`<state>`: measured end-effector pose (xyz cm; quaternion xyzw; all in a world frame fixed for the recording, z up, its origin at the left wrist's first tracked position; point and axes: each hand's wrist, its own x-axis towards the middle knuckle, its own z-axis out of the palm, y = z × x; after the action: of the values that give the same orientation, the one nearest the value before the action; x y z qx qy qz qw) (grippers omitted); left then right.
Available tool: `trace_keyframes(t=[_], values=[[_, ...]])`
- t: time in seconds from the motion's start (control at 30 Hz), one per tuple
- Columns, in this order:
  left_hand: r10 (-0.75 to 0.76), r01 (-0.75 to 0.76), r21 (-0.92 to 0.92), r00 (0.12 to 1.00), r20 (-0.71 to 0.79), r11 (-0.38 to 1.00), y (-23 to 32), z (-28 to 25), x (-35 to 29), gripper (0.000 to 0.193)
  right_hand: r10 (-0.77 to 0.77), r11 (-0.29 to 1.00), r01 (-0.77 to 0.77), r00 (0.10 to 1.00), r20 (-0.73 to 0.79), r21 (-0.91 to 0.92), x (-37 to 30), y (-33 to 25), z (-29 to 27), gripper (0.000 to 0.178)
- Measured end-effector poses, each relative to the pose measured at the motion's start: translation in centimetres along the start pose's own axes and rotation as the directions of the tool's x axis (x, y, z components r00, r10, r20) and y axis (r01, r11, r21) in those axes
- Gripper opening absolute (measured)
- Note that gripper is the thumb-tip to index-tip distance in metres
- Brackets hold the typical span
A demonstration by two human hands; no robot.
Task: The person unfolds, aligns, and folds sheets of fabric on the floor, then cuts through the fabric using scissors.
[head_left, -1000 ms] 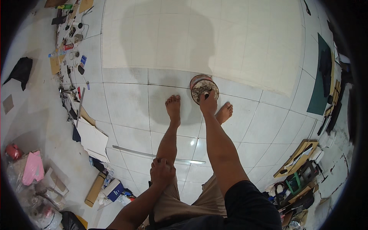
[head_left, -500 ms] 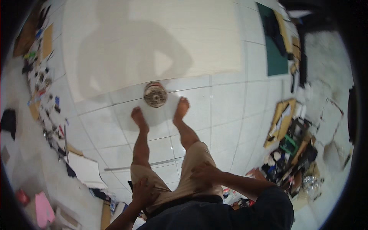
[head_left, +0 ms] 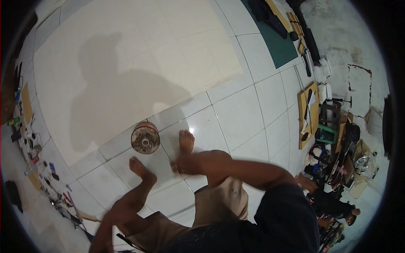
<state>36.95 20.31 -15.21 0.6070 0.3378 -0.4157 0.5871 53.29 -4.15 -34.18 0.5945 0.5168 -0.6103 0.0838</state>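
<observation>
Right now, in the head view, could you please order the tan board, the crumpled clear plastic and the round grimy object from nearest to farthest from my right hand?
From the right hand:
1. Round grimy object: ahead and to its left.
2. Tan board: off to the right.
3. Crumpled clear plastic: farther right, beyond the board.

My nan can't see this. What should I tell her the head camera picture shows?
A dirty round object sits on a tiled floor by a pale sheet, ahead of a person's bare feet. The right hand, blurred, is apart from the object. A shadow falls across the sheet, and clutter lines both sides.
</observation>
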Motion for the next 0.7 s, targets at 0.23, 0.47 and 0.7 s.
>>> trace_keyframes(t=[0.23, 0.47, 0.7], values=[[0.433, 0.022, 0.632, 0.710, -0.555, 0.775, -25.9, -20.2, 15.4, 0.044, 0.114, 0.929, -0.299, 0.791, -0.601, -0.218, 10.1, 11.0, -21.8, 0.041], [0.504, 0.134, 0.719, 0.627, -0.594, 0.681, -30.3, -17.9, 25.1, 0.063, -0.083, 0.807, -0.403, 0.646, -0.759, -0.431, 14.9, 18.3, -15.4, 0.066], [0.570, 0.180, 0.720, 0.498, -0.654, 0.670, -33.2, -18.6, 28.2, 0.039, -0.284, 0.855, -0.241, 0.523, -0.804, -0.459, 15.8, 21.0, -13.6, 0.031]])
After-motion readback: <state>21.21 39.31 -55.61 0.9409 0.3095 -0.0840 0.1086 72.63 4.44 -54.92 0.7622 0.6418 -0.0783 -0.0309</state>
